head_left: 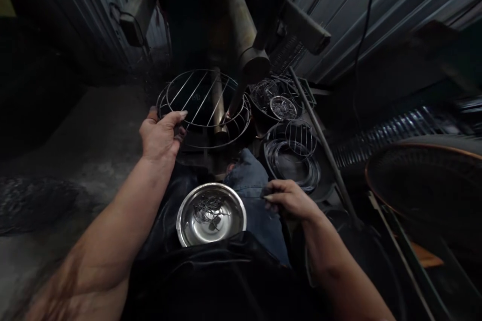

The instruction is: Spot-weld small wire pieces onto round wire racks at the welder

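My left hand grips the near left rim of a round wire guard, a dome of thin metal rods that sits under a welding machine's arm. My right hand is pinched closed over my knee, next to a steel bowl on my lap; a thin wire piece seems to be in its fingers. The bowl holds several small bent wire pieces.
Wire rings lie stacked right of the guard, with more wire guards behind. A long metal rod leans across them. A large round pan sits at the right. Corrugated metal walls stand behind. Bare concrete floor lies left.
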Motion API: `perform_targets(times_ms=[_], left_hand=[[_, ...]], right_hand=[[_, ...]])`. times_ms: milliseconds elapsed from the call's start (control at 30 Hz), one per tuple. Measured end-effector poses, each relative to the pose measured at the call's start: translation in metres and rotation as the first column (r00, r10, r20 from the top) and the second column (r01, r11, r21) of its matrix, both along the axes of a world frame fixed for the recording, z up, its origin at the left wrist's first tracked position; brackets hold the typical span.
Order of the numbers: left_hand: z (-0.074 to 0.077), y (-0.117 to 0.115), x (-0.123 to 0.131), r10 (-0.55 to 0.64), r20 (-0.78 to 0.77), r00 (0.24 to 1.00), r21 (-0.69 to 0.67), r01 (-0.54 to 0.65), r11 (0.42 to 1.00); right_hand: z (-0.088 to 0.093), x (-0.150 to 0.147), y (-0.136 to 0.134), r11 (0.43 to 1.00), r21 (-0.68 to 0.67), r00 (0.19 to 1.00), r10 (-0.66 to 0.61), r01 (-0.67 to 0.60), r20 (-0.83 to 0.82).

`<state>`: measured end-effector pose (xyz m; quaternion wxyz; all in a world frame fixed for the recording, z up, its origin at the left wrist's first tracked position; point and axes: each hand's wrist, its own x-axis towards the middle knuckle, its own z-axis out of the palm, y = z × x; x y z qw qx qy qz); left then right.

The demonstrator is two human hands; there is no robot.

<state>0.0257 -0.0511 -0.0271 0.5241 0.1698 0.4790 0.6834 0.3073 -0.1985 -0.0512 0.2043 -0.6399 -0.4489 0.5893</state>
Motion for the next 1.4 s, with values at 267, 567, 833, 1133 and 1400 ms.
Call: perform_targets(times_ms=[267, 567, 833, 1133, 1400], left_hand=[[0.000, -0.008, 0.005, -0.001, -0.002, 1.000, 0.006, 0.001, 1.000], [0.005, -0.011, 0.024, -0.005, 0.029, 1.000, 0.000, 0.005, 1.000], [0.002, -0.013, 0.023, -0.006, 0.022, 1.000, -0.006, 0.006, 1.000], [0.001, -0.015, 0.031, 0.025, 0.003, 1.000, 0.020, -0.025, 0.999], [-0.001, -0.015, 0.030, 0.110, -0.056, 0.992, 0.088, -0.105, 0.991]], right_hand=[[-0.043, 0.007, -0.035, 0.910, 0.192, 0.926, -0.336, 0.366, -0.173], [-0.026, 0.010, -0.040, 0.740, 0.632, 0.892, -0.419, 0.228, 0.169], [-0.056, -0.005, -0.014, 0.854, 0.385, 0.920, -0.390, 0.350, 0.029], [0.038, -0.077, 0.068, 0.630, 0.724, 0.834, -0.214, -0.280, 0.508], [0.012, -0.130, 0.099, 0.653, 0.692, 0.935, -0.343, 0.308, -0.093]])
